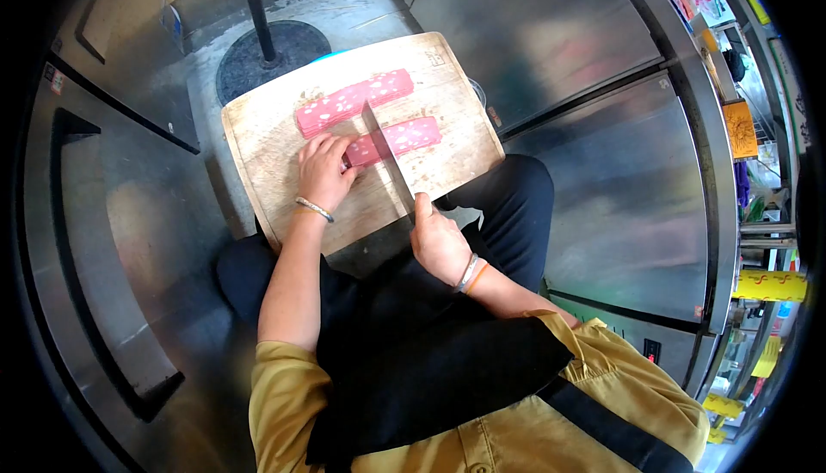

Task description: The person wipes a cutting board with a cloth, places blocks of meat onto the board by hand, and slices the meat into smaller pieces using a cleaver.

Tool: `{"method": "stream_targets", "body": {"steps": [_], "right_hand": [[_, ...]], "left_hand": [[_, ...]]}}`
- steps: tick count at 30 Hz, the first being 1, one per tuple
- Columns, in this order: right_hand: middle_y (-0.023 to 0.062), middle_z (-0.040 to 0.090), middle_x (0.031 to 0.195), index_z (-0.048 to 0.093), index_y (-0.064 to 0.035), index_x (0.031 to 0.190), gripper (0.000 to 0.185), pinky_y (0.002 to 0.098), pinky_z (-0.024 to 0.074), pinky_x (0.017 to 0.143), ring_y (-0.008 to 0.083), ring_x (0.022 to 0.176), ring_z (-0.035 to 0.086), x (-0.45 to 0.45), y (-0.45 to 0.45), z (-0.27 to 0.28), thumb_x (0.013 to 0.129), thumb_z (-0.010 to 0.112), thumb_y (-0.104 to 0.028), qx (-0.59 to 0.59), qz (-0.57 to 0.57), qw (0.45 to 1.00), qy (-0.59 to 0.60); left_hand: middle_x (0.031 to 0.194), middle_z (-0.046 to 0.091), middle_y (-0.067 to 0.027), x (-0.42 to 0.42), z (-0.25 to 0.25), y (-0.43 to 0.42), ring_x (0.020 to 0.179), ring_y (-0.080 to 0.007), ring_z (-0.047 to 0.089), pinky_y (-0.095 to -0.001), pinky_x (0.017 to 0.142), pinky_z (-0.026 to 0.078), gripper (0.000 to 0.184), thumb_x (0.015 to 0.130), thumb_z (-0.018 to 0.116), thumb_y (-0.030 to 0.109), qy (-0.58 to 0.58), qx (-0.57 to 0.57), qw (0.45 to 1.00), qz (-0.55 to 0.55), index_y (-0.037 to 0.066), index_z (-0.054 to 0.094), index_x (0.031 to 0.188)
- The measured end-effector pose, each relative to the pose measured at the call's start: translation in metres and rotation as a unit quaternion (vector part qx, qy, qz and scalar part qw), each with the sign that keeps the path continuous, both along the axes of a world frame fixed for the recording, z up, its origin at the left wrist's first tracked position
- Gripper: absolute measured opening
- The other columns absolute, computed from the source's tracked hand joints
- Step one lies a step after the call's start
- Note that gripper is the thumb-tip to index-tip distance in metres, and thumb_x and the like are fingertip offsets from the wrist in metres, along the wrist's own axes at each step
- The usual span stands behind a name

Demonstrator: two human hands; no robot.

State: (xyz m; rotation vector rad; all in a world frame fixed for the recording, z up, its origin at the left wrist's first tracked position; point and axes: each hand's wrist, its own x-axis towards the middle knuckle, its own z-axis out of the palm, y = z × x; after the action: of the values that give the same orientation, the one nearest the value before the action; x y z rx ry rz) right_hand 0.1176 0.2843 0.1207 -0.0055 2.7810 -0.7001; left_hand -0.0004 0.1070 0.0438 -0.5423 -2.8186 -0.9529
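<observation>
Presently, from where I stand, a person sits with a wooden board (267,150) over the knees; what carries its far side is hidden. Two oblong slabs of pink meat, mottled with pale spots, lie on the board, roughly in line with each other and a little apart: the near slab (415,134) around the middle, the far slab (357,99) beyond it.

The left hand (323,174) is at the near slab's left end. Its grip is pinching that end, fingers bent over the far side and thumb at the near side. The right hand (440,243) has its grip wrapped around the handle of a large knife (392,156), thumb lying along it. The blade stands on edge across the near slab, just right of the left fingers, its tip pointing to the far slab; whether it touches that slab I cannot tell.

Each wrist bears a bracelet, the right one also an orange band (479,277). A black apron (413,378) covers a mustard shirt (508,430). Beyond the board a dark pole (255,9) rises from a round base (301,39). Metal doors (619,206) stand right; crowded shelving is noted farther right.
</observation>
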Motion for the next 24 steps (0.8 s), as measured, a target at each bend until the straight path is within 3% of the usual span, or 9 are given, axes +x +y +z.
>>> {"method": "stream_targets", "body": {"steps": [6, 8, 11, 13, 15, 17, 19, 23, 24], "right_hand": [[0.0319, 0.058, 0.091, 0.033, 0.0022, 0.104, 0.026, 0.0529, 0.0486, 0.067, 0.0476, 0.074, 0.059, -0.003, 0.002, -0.015, 0.080, 0.044, 0.000, 0.031, 0.025, 0.999, -0.019], [0.0284, 0.059, 0.075, 0.032, 0.0061, 0.108, 0.035, 0.0538, 0.0463, 0.062, 0.0461, 0.068, 0.058, -0.005, 0.000, -0.022, 0.079, 0.051, -0.005, 0.047, 0.031, 0.998, 0.002], [0.0309, 0.060, 0.086, 0.033, 0.0038, 0.105, 0.028, 0.0522, 0.0487, 0.067, 0.0459, 0.075, 0.060, -0.009, 0.004, -0.011, 0.080, 0.045, -0.001, 0.042, 0.035, 0.998, -0.045], [0.0292, 0.061, 0.080, 0.033, 0.0044, 0.106, 0.030, 0.0523, 0.0487, 0.067, 0.0456, 0.075, 0.060, -0.009, 0.012, -0.020, 0.080, 0.046, -0.003, 0.031, 0.040, 0.998, -0.035], [0.0258, 0.057, 0.065, 0.033, 0.0067, 0.106, 0.036, 0.0541, 0.0452, 0.060, 0.0454, 0.064, 0.057, -0.010, 0.018, -0.028, 0.078, 0.052, -0.005, 0.000, 0.053, 0.998, 0.028], [0.0260, 0.057, 0.066, 0.033, 0.0063, 0.105, 0.035, 0.0539, 0.0451, 0.060, 0.0450, 0.064, 0.058, -0.006, 0.022, -0.028, 0.079, 0.052, -0.006, -0.045, 0.053, 0.996, 0.061], [0.0265, 0.058, 0.068, 0.034, 0.0051, 0.104, 0.030, 0.0541, 0.0452, 0.061, 0.0454, 0.065, 0.058, 0.001, 0.019, -0.029, 0.079, 0.049, -0.005, 0.009, 0.046, 0.999, 0.012], [0.0268, 0.060, 0.071, 0.036, 0.0044, 0.104, 0.027, 0.0537, 0.0465, 0.063, 0.0453, 0.068, 0.059, -0.010, 0.014, -0.025, 0.080, 0.044, -0.003, -0.013, 0.061, 0.997, 0.049], [0.0293, 0.062, 0.079, 0.036, 0.0050, 0.109, 0.031, 0.0492, 0.0496, 0.069, 0.0431, 0.076, 0.063, -0.010, 0.013, -0.017, 0.080, 0.045, -0.002, 0.001, 0.061, 0.998, 0.016]], "left_hand": [[0.114, 0.060, -0.0080, 0.001, 0.002, 0.002, 0.116, -0.0270, 0.047, -0.0415, 0.098, 0.034, 0.047, 0.065, 0.076, 0.016, 0.004, -0.009, 1.000, 0.010, 0.009, 0.059, 0.109], [0.114, 0.060, -0.0077, 0.000, 0.000, 0.001, 0.116, -0.0270, 0.047, -0.0415, 0.098, 0.034, 0.048, 0.065, 0.076, 0.016, 0.008, -0.006, 1.000, 0.007, 0.009, 0.059, 0.109], [0.113, 0.060, -0.0070, 0.001, -0.002, 0.001, 0.116, -0.0270, 0.048, -0.0416, 0.098, 0.034, 0.049, 0.064, 0.076, 0.017, 0.011, -0.005, 1.000, 0.010, 0.011, 0.059, 0.110], [0.113, 0.060, -0.0066, 0.002, -0.001, 0.002, 0.116, -0.0268, 0.048, -0.0417, 0.097, 0.034, 0.049, 0.064, 0.076, 0.017, 0.014, -0.011, 1.000, 0.011, 0.012, 0.059, 0.110], [0.112, 0.061, -0.0057, 0.002, 0.001, 0.004, 0.117, -0.0268, 0.047, -0.0430, 0.099, 0.032, 0.050, 0.065, 0.077, 0.019, 0.005, -0.013, 1.000, 0.013, 0.015, 0.059, 0.111], [0.113, 0.060, -0.0056, 0.008, -0.003, 0.005, 0.117, -0.0258, 0.047, -0.0438, 0.102, 0.029, 0.049, 0.065, 0.077, 0.019, 0.020, -0.019, 0.999, 0.016, 0.015, 0.059, 0.110], [0.113, 0.060, -0.0055, 0.005, 0.002, 0.007, 0.117, -0.0248, 0.046, -0.0445, 0.104, 0.025, 0.048, 0.065, 0.077, 0.018, 0.035, -0.024, 0.999, 0.027, 0.016, 0.060, 0.110], [0.115, 0.059, -0.0052, 0.011, 0.013, 0.015, 0.118, -0.0246, 0.046, -0.0483, 0.106, 0.022, 0.049, 0.066, 0.075, 0.019, -0.020, -0.082, 0.996, 0.036, 0.016, 0.059, 0.112], [0.116, 0.059, -0.0049, 0.009, 0.017, 0.021, 0.118, -0.0247, 0.046, -0.0484, 0.106, 0.022, 0.051, 0.065, 0.075, 0.020, -0.022, -0.093, 0.995, 0.037, 0.016, 0.058, 0.114]]}}
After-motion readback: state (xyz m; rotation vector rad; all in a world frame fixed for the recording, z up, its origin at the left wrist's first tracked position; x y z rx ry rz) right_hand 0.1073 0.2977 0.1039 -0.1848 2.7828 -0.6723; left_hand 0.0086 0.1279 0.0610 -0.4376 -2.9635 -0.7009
